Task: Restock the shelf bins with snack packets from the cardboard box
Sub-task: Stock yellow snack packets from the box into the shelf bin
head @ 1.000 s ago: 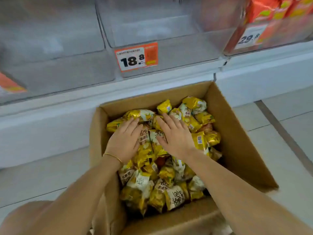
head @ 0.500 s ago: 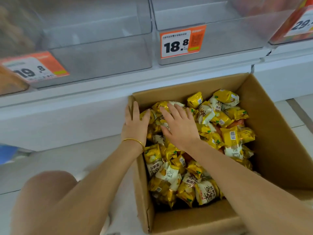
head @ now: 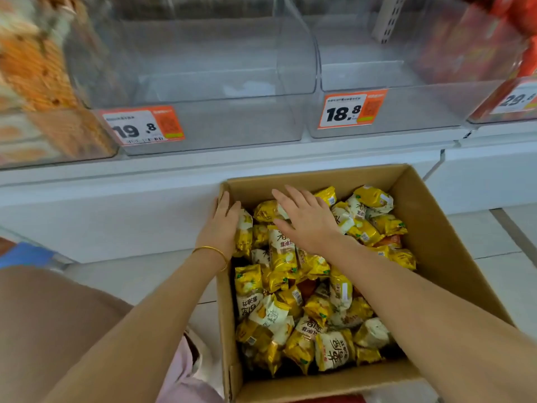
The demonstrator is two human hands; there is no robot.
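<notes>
The left hand [head: 223, 225], a gold bangle [head: 210, 251] on its wrist, stands on edge just inside the far left corner of the cardboard box [head: 436, 228]. Its fingers are straight and together, the palm against the packets beside the left wall. The right hand [head: 305, 219] lies flat just to the right of it, fingers spread, resting on top of the heap and gripping nothing.

The yellow and white snack packets [head: 290, 301] fill the box, which sits on the tiled floor [head: 508, 271] against the white shelf base [head: 116, 205]. Above, two clear shelf bins hold no packets: the left bin [head: 203, 82] with a 19.8 price tag [head: 142, 126], the right bin [head: 392, 82] with an 18.8 tag [head: 351, 109]. At far left a bin of orange snacks [head: 35, 82] is blurred.
</notes>
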